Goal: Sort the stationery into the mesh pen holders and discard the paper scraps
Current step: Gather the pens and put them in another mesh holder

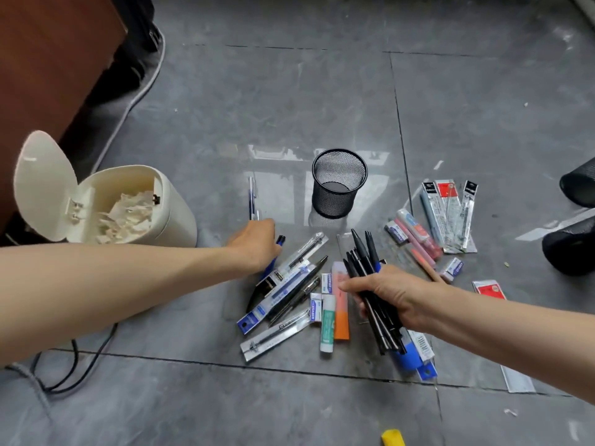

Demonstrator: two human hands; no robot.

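Note:
My right hand [391, 296] grips a bundle of black pens [367, 268], tips pointing up and away. My left hand [257, 244] curls round a blue pen [279, 242] lying on the floor. An upright black mesh pen holder [338, 183] stands just beyond both hands and holds nothing. Between my hands lie packaged pens [283, 291], erasers [316, 309], a glue stick [327, 326] and an orange-pink eraser [341, 320]. Another pen [252, 197] lies past my left hand. A cream bin [174, 207] with its lid up holds paper scraps [128, 217].
Two more mesh holders [579, 185] [570, 246] lie on their sides at the right edge. Refill packs [450, 214], pink erasers and small eraser boxes sit to the right. A clear ruler [516, 379] and a yellow object [392, 437] lie nearer me. Cables run at lower left.

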